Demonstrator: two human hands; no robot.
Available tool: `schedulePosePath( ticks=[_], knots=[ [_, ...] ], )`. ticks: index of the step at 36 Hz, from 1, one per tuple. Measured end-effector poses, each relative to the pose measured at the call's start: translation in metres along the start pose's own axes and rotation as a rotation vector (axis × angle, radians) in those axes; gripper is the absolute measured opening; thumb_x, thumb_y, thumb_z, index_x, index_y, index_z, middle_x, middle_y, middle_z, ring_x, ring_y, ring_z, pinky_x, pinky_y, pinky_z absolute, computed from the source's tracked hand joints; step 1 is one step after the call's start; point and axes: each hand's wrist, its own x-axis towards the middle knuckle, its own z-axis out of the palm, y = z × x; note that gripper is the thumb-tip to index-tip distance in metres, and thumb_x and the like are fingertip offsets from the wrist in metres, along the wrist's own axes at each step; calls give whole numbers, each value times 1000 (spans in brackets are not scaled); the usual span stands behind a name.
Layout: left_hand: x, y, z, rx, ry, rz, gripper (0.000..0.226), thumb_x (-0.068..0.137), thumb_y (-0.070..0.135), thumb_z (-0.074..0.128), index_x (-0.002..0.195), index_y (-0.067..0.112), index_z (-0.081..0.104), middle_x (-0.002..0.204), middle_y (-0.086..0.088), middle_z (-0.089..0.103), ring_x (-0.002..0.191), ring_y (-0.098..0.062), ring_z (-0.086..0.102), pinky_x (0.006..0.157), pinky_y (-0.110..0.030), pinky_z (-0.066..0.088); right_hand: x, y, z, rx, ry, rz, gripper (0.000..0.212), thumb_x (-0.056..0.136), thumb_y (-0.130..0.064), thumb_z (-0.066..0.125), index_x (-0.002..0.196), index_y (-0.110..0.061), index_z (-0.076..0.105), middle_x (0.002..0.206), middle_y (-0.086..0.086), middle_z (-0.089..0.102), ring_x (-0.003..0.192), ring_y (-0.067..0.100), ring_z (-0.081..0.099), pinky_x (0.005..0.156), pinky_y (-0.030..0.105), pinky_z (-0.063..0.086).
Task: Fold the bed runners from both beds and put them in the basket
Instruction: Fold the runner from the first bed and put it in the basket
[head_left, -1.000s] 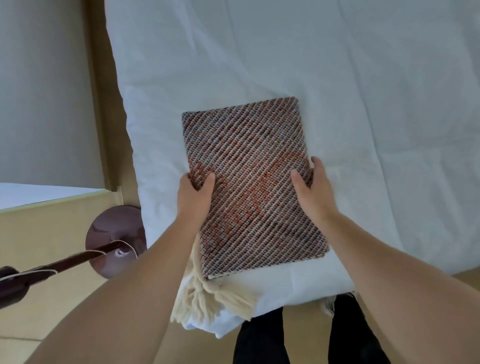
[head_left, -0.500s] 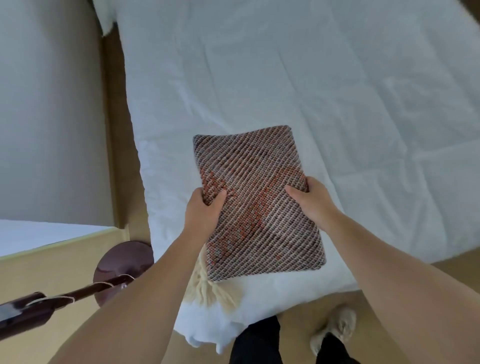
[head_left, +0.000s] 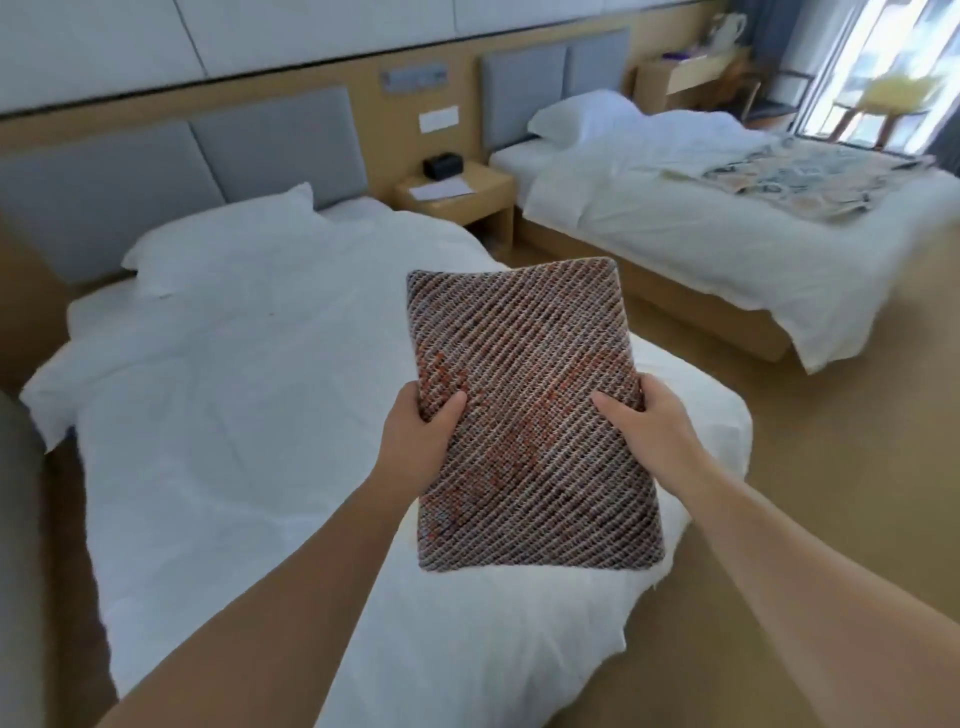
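A folded bed runner (head_left: 524, 410), woven in brown, grey and orange, is held up in the air above the foot of the near white bed (head_left: 234, 395). My left hand (head_left: 418, 441) grips its left edge and my right hand (head_left: 644, 426) grips its right edge, thumbs on top. On the far bed (head_left: 675, 234) at the right, a second runner (head_left: 810, 179) with a pale patterned print lies spread out flat. No basket is in view.
A wooden nightstand (head_left: 457, 195) with a black box and a paper stands between the two beds. Tan floor (head_left: 831, 467) runs between and to the right of the beds. A desk and a yellow chair (head_left: 893, 98) sit by the window at far right.
Both hands have lifted the folded runner off the bed. The view has swung up from looking straight down at the bed to looking across the room.
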Motion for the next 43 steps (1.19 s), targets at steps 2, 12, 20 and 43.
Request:
schedulePosePath(
  ticks=[2,12,20,43],
  knots=[
    [-6,34,39,-19,-63,58,26,89,40,61,109,27,52,99,12,61,92,-8,61,83,-32,48,-9,5,-56,31,77,-22,36,87,-35,67,118,-20,58,109,-6,65,98,12,62,85,31,51],
    [-69,146,244,-34,-374,277,23,91,36,60,110,27,50,98,12,59,91,-8,58,88,-30,46,-57,76,-287,460,267,186,41,74,-21,82,109,-11,64,103,9,73,92,26,71,88,45,55],
    [-95,185,358,-31,-595,350,21,91,31,61,109,29,51,97,18,58,89,3,56,78,-21,44,-83,125,-370,279,591,165,49,82,-27,75,127,-15,58,112,-6,63,99,16,60,94,31,45],
    [97,257,574,-271,-906,293,16,90,27,63,104,29,56,101,8,67,90,-8,65,74,-25,51,125,127,-480,-17,910,128,48,86,-37,69,129,-21,55,118,-7,63,103,13,62,93,36,51]
  ],
)
